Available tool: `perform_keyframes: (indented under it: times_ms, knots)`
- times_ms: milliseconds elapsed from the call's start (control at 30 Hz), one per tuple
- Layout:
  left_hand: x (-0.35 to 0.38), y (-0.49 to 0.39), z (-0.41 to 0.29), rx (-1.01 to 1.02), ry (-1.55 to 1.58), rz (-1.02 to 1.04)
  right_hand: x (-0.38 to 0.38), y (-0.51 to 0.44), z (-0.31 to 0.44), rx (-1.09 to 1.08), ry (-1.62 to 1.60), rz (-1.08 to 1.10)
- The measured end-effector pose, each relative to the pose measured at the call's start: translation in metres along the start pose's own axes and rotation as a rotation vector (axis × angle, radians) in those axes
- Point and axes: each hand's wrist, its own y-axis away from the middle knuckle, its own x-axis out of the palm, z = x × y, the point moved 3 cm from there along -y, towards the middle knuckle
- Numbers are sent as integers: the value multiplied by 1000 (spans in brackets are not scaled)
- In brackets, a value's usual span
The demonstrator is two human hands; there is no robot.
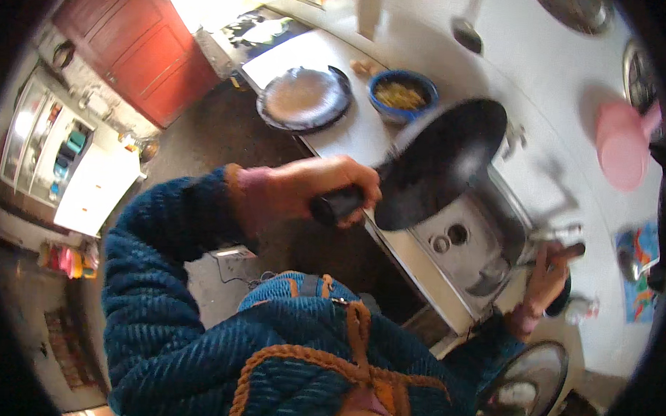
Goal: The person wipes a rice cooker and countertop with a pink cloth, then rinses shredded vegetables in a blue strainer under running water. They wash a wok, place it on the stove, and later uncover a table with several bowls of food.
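My left hand (347, 189) is closed around the black handle of a dark wok (444, 162). The wok is tilted, its dark bowl partly over the stainless steel sink (474, 257), whose drain shows. At the right, my right hand (548, 276) is at the metal faucet (557, 232) beside the sink. Its fingers are bent by a dark-ended piece (574, 250); whether they grip it is not clear. Behind the wok stands a blue-rimmed bowl (403, 95) with yellowish-green food.
A large round, shiny-edged item (304, 97) lies on the white counter (363, 137) left of the bowl. A pink plastic jug (621, 146) is at the right wall. A round metal-rimmed lid or pan (530, 380) stands at the lower right. A red door (146, 53) is at the upper left.
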Motion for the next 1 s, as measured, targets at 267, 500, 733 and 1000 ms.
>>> perform_keyframes:
  times_ms: [267,500,733,1000]
  knots:
    - [-117,60,69,12,636,406,-40,50,185,63,302,-517]
    - [-244,150,94,-19,1155,807,43,73,381,-357,-40,-758]
    - [-358,186,93,345,1063,543,221,46,506,-565,-774,-110]
    - [-509,183,64,545,1277,328,487,46,623,-482,-1148,490]
